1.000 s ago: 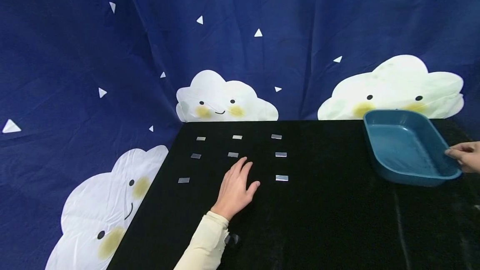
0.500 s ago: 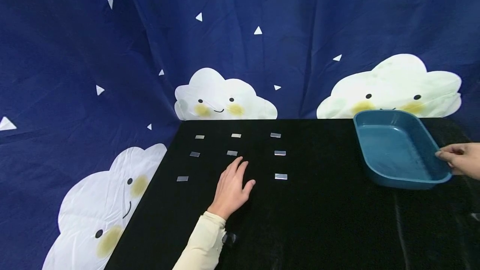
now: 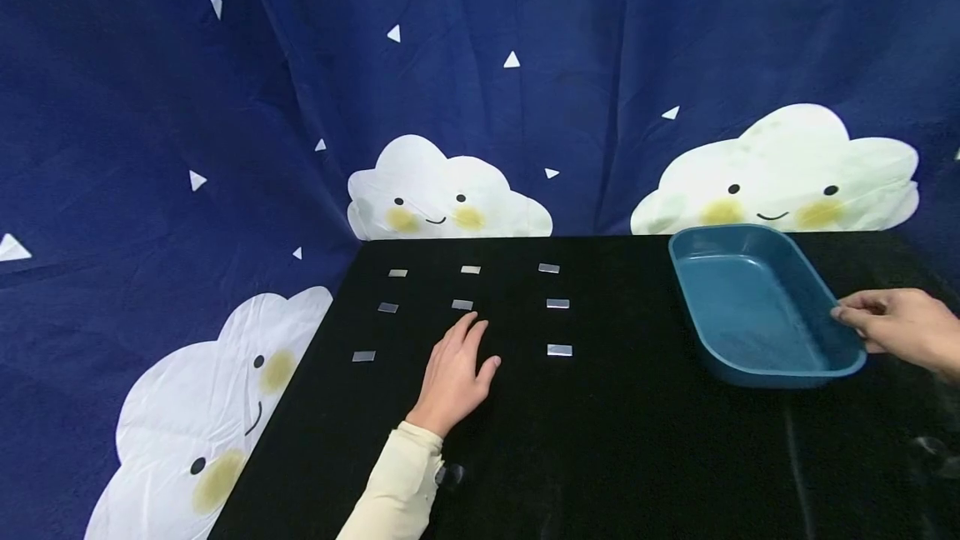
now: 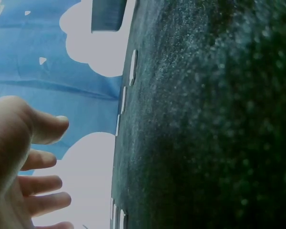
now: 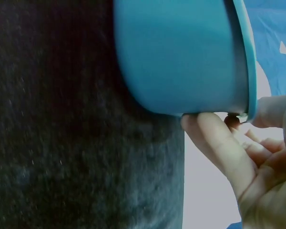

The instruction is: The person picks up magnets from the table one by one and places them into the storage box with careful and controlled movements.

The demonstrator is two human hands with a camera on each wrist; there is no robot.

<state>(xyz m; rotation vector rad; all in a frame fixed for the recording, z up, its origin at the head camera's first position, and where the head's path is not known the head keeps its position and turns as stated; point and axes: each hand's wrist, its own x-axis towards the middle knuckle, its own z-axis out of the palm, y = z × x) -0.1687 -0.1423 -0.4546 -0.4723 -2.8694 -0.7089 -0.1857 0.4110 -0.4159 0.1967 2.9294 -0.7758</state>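
My right hand (image 3: 896, 327) pinches the blue tray (image 3: 757, 307) by its three o'clock rim, right of the metal plates (image 3: 462, 304) on the black table (image 3: 637, 440). My left hand (image 3: 453, 373) rests flat, fingers apart. That thin grip could slip, tipping the tray.

Left arm: long soft cream sleeve (image 3: 393, 482), goes down to the wrist.
Left hand (image 3: 452, 373): bare, no ring, no glove.
Right hand (image 3: 896, 327): bare too, no sleeve seen.
Wrist: small dark cam bit (image 3: 448, 473) by cuff.
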